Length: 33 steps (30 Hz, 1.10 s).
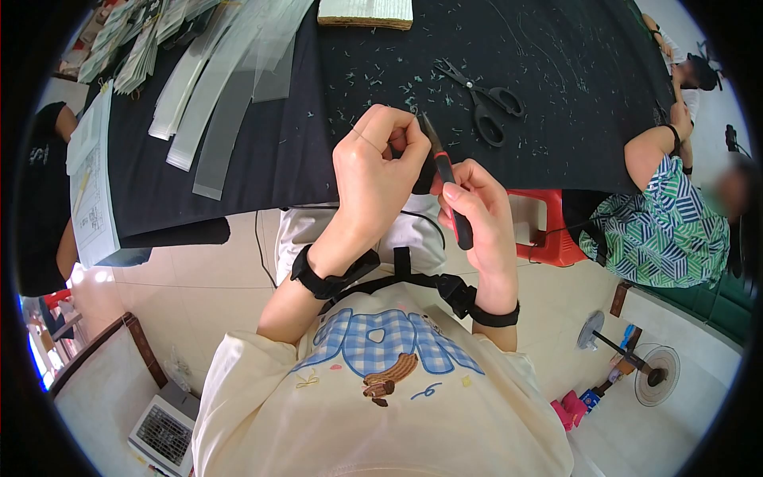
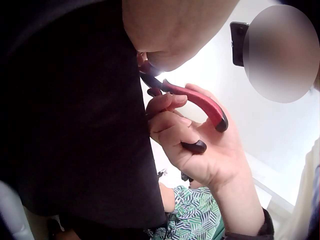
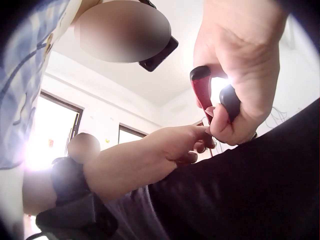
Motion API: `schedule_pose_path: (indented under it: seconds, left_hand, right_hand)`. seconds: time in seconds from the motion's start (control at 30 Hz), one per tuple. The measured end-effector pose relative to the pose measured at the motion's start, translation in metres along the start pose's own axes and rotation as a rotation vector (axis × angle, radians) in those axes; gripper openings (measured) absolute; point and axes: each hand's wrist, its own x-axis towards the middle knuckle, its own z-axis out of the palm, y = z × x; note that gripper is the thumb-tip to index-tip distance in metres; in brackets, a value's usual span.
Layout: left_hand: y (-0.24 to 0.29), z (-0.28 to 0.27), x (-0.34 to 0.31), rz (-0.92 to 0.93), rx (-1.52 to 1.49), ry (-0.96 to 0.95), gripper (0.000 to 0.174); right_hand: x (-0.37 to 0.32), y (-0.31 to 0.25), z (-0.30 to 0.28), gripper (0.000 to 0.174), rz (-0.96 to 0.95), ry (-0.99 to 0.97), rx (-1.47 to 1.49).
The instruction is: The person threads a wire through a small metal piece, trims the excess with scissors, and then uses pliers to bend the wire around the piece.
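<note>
My right hand [image 1: 489, 215] grips a pair of pliers [image 1: 444, 168] with red and black handles, their narrow tips pointing away from me over the edge of the black cloth. In the left wrist view the fingers curl round one handle while the other red handle [image 2: 202, 102] stands spread from it. Close beside the plier tips, my left hand [image 1: 373, 167] has thumb and forefinger pinched together on a thin wire, of which a fine line shows over the hand. Most of that wire is hidden by the fingers. Black-handled scissors [image 1: 470, 85] lie just beyond both hands.
Small green clippings and fine strands are scattered over the black cloth [image 1: 572, 103]. Long clear plastic strips [image 1: 195, 119] lie at the left, and a white-topped block [image 1: 366, 11] at the far edge. A red stool [image 1: 556, 230] and a seated person are on the right.
</note>
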Motion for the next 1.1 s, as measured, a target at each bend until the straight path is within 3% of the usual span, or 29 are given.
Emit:
schedule_pose_path:
  seconds: [0.5, 0.9, 1.1]
  left_hand:
    - [0.002, -0.001, -0.001, -0.032, 0.004, -0.006, 0.008]
    - [0.003, -0.003, -0.001, -0.060, -0.009, -0.008, 0.009]
    - [0.006, -0.004, 0.000, -0.010, -0.001, -0.018, 0.008]
  right_hand:
    - [0.000, 0.001, 0.000, 0.014, 0.015, 0.008, -0.045]
    - [-0.002, -0.001, 0.000, 0.015, 0.026, 0.096, 0.089]
    - [0.009, -0.025, -0.048, 0.017, -0.179, 0.437, -0.277]
